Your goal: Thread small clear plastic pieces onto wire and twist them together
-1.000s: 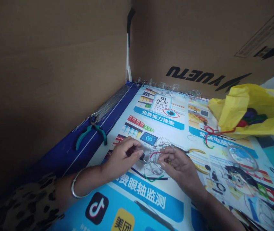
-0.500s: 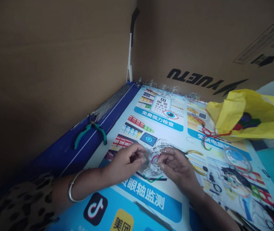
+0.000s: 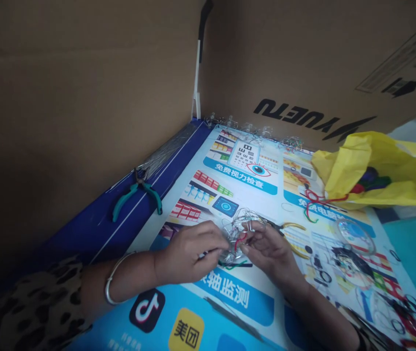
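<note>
Between my hands is a tangled silver wire piece (image 3: 242, 222) with a short red wire (image 3: 240, 240) in it. My left hand (image 3: 195, 251) is closed, thumb and fingertips pinched at the left side of the wire piece. My right hand (image 3: 272, 248) grips its right side near the red part, fingers curled. A green wire (image 3: 235, 266) lies just below, partly under the piece. Yellow-handled pliers (image 3: 295, 226) rest right behind my right hand, partly hidden by it.
Teal-handled pliers (image 3: 137, 195) lie on the blue strip at left beside straight wires (image 3: 167, 151). Cardboard walls (image 3: 303, 58) stand behind. A yellow bag (image 3: 361, 161) with coloured spools is at right, near red wire (image 3: 315, 197) and a clear tape roll (image 3: 354, 236). Scissors (image 3: 401, 307) lie lower right.
My left hand has turned, its back now more upward and its fingertips closer to the red wire. The wire piece has tilted slightly between my hands. The view has shifted a little.
</note>
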A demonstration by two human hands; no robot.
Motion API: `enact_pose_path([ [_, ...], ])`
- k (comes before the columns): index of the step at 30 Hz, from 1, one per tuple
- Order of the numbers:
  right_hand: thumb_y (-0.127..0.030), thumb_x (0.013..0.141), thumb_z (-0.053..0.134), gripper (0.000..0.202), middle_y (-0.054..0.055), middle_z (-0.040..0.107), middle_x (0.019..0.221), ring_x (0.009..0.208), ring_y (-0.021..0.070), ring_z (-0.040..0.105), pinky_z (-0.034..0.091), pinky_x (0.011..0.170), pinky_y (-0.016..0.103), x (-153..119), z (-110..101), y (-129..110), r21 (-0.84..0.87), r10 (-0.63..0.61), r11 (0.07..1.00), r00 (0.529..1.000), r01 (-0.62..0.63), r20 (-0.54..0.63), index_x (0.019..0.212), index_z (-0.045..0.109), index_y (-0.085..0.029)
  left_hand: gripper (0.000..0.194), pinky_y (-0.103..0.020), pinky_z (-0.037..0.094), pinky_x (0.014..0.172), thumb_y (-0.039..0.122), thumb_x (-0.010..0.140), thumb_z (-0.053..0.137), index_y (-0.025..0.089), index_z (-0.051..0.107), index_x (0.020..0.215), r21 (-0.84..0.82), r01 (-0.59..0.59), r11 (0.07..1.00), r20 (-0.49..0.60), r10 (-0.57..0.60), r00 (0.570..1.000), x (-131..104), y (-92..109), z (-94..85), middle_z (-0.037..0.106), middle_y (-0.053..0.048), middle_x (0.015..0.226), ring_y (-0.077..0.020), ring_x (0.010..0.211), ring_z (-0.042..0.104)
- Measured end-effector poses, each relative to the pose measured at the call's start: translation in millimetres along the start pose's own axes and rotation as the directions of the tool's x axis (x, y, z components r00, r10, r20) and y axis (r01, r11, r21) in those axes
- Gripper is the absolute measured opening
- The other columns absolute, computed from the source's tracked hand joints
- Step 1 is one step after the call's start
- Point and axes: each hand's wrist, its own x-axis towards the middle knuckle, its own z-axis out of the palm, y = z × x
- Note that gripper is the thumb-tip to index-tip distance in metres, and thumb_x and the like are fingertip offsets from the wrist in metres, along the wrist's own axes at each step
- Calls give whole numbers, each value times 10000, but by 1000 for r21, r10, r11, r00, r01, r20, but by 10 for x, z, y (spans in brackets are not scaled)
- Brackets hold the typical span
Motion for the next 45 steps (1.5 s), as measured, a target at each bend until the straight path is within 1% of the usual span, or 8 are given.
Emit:
enact_pose_path([
  [7,-257,729,692,372,28,630,813,731,156,598,499,599,275,-13,-33,88,-22,15,1000,1000,-15,-21,1069,542,-255,226,-245,470,649,69,774,466,122,626,924,57,-25,998,66,21,998,-9,3,-22,585,-90,845,-142,763,563],
  [13,-248,724,690,356,23,615,782,708,151,592,509,596,276,9,-17,-16,-57,14,998,1000,-14,8,1053,553,-252,298,-229,475,640,78,781,451,166,616,1014,79,-18,997,102,10,995,-32,-30,-10,590,-62,865,-123,740,571],
  [16,-244,716,694,348,17,611,770,708,150,593,514,615,279,16,0,-59,-76,-2,997,1000,2,1,1035,558,-257,358,-228,470,619,80,775,453,209,609,1071,159,-17,987,167,-10,986,-44,-41,-5,584,-41,858,-120,711,566],
  [20,-260,716,691,361,12,610,774,716,151,598,512,635,281,15,6,-50,-78,-30,997,1000,29,-7,1049,549,-259,488,-245,478,623,106,789,446,277,486,1244,265,-35,963,240,-31,970,-48,-41,5,577,-29,871,-132,714,563],
  [24,-249,731,678,400,16,607,796,736,154,593,500,661,294,16,4,-49,-89,-6,996,1000,8,19,1096,515,-258,561,-265,498,661,130,823,427,276,321,1354,276,13,961,205,-71,976,-50,-53,26,583,-42,913,-151,777,576],
  [30,-233,762,646,400,2,579,752,685,135,557,470,625,264,25,7,-107,-134,22,991,998,-15,53,1134,498,-246,503,-313,513,748,172,849,425,242,341,1340,216,81,973,180,-122,976,-62,-83,44,597,-82,1026,-181,892,592],
  [39,-217,778,621,434,1,578,740,663,130,546,455,622,270,27,0,-71,-161,-17,986,997,29,70,1182,468,-249,564,-349,509,821,176,846,435,260,260,1375,227,82,970,182,-125,975,-75,-69,43,588,-86,1146,-203,996,588],
  [45,-192,772,622,451,-1,583,751,667,128,545,454,622,267,24,-8,-62,-153,-22,988,997,33,74,1188,465,-264,564,-355,514,829,181,842,445,269,263,1369,230,89,969,175,-131,976,-71,-72,47,589,-83,1164,-205,1011,590],
])
